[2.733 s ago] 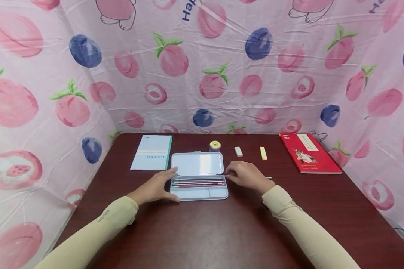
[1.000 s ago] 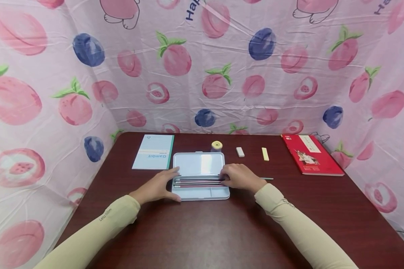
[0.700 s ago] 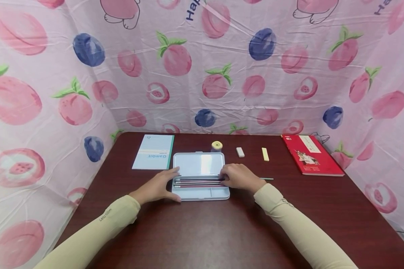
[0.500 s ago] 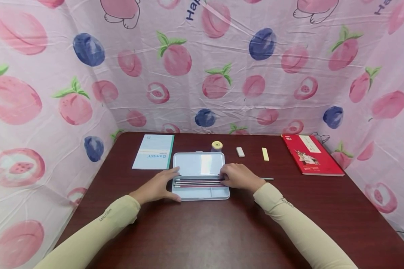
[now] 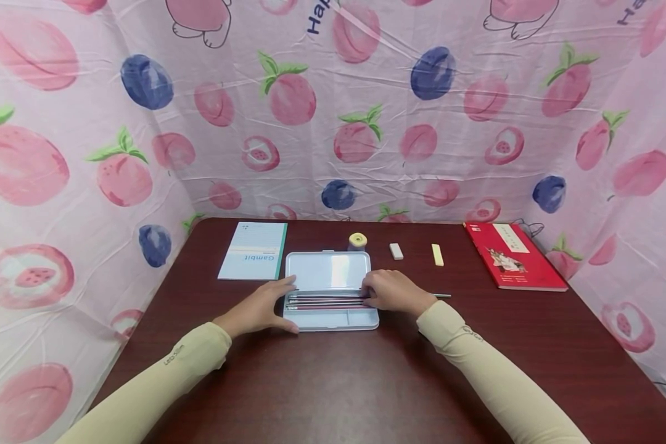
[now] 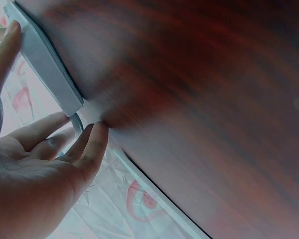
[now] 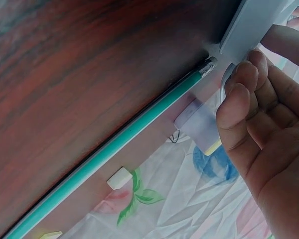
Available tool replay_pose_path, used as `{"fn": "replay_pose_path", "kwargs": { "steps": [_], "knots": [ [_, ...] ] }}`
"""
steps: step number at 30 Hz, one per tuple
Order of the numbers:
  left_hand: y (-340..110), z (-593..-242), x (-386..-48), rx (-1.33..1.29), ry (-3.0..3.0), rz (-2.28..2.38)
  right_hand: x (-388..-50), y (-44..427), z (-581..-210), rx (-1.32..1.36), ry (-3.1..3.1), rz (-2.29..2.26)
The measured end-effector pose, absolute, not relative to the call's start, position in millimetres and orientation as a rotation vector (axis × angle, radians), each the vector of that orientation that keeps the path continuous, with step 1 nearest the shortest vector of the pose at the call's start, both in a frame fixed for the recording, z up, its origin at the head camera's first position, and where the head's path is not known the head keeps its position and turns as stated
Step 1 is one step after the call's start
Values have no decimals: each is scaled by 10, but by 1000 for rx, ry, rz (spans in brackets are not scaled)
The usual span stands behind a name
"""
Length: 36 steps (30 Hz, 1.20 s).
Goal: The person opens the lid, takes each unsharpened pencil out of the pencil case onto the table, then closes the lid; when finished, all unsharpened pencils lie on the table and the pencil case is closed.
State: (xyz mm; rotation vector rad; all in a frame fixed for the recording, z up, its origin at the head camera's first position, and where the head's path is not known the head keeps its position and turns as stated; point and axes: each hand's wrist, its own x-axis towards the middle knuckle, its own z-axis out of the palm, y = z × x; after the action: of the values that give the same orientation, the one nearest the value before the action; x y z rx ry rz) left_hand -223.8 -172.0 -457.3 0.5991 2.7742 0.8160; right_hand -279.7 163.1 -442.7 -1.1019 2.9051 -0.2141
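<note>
Several pencils [image 5: 327, 303] lie in the open case [image 5: 316, 319]; your left hand [image 5: 257, 310] is spread at its left end, your right hand [image 5: 398, 290] bends over the other, pinch unclear; a bump from that hand could roll the green pencil [image 7: 112, 145] beside the case

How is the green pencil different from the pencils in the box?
Place: the green pencil lies on the table, while the other pencils are inside the open box.
Color: the green pencil is green, but the other pencils look dark and red.
Number: the green pencil is alone, while the other pencils lie side by side.
Both kinds are long and thin.
</note>
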Motion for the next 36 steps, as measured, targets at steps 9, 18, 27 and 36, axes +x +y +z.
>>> {"fn": "replay_pose_path", "kwargs": {
  "steps": [9,18,27,36],
  "knots": [
    [-1720,-4569,-2233,604,2773,822,-2802,1625,-4409,-1150,2902,-181],
    [-1722,-4568,-2231,607,2773,825,-2793,1623,-4437,-1266,2940,-98],
    [-1720,-4571,-2233,622,2775,826,-2776,1612,-4443,-1291,2964,-69],
    [-1727,-4567,-2229,625,2775,829,-2726,1583,-4412,-1281,2994,-53]
  ]
}}
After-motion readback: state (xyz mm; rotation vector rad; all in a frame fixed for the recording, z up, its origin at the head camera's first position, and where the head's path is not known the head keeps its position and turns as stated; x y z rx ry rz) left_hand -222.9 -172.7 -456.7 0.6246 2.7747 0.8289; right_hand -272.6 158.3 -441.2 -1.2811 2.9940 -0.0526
